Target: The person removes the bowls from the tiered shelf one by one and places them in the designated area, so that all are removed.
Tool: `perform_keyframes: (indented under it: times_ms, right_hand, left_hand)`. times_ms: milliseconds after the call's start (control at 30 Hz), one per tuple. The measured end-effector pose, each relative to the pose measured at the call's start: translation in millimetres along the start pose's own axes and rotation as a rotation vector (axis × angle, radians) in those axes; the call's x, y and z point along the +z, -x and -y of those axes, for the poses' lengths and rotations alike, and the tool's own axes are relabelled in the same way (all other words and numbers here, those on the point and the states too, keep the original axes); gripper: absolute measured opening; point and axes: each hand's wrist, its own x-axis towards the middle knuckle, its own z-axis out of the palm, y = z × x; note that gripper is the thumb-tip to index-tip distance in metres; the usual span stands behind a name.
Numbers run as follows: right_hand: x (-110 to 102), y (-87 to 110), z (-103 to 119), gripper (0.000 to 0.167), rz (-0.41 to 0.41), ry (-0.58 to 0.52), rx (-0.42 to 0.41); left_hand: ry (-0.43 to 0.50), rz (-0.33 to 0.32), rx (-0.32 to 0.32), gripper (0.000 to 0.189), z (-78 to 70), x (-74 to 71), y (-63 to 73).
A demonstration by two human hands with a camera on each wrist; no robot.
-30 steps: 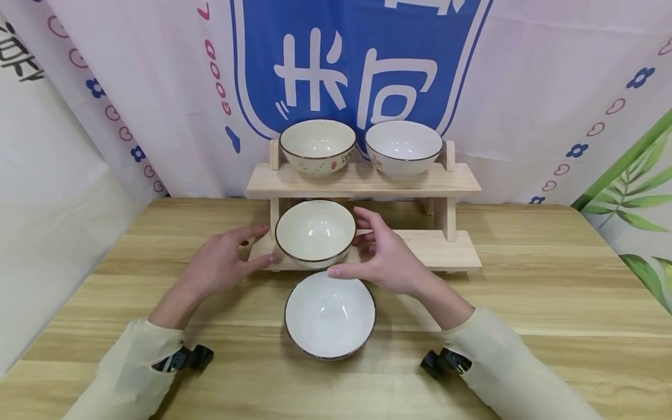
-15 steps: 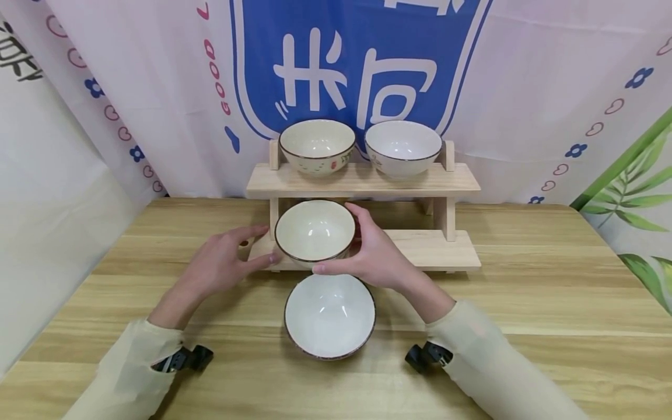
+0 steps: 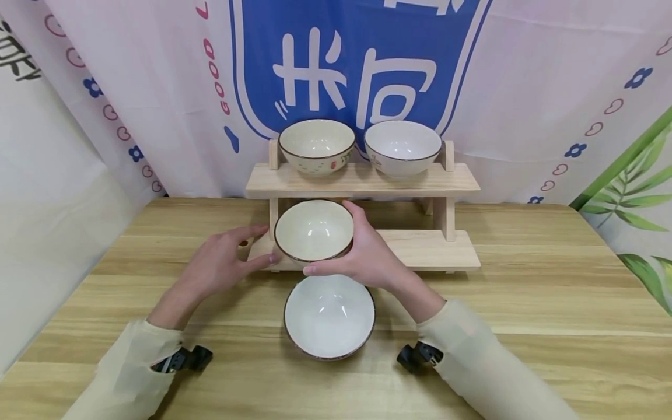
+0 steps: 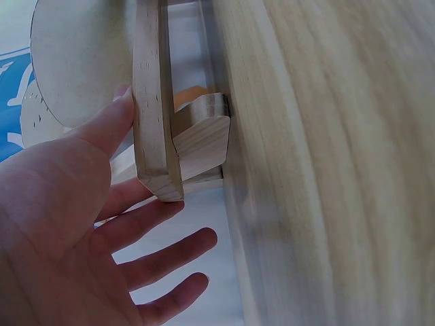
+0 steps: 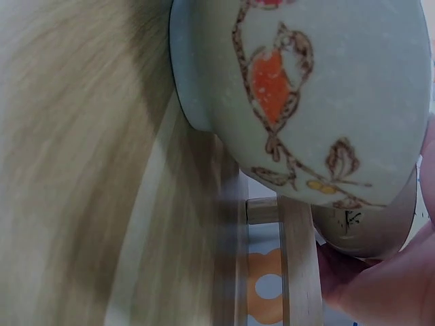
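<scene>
A cream bowl (image 3: 314, 230), glossy inside and dark brown along its rim, is being held upright, mouth upward, at the left end of the lower wooden shelf (image 3: 427, 249), its right side being gripped by the right hand (image 3: 369, 252).

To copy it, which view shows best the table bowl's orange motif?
The right wrist view: the orange motif faces the camera, large, on the bowl. The head view shows the bowl's inside and rim, no motif; the left wrist view, none of it.
</scene>
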Motion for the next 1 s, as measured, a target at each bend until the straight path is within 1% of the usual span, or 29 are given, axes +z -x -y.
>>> perform_keyframes:
  times_ms: [167, 467, 833, 1000]
  right_hand:
    - [3.3, -2.5, 1.9, 0.135, -0.005, 0.007, 0.003]
    - [7.1, -4.1, 6.8, 0.144, -0.021, 0.036, 0.046]
    - [9.5, -5.2, 6.9, 0.142, -0.055, 0.075, 0.053]
    - [9.5, -5.5, 5.5, 0.138, -0.062, 0.085, 0.044]
  left_hand:
    - [-0.002, -0.002, 0.002, 0.076, 0.3, 0.1, 0.4]
    - [-0.001, -0.001, -0.002, 0.076, -0.1, 0.2, 0.2]
    - [-0.002, 0.007, -0.008, 0.076, -0.8, -0.3, -0.1]
    - [0.0, 0.007, -0.013, 0.077, -1.1, -0.5, 0.1]
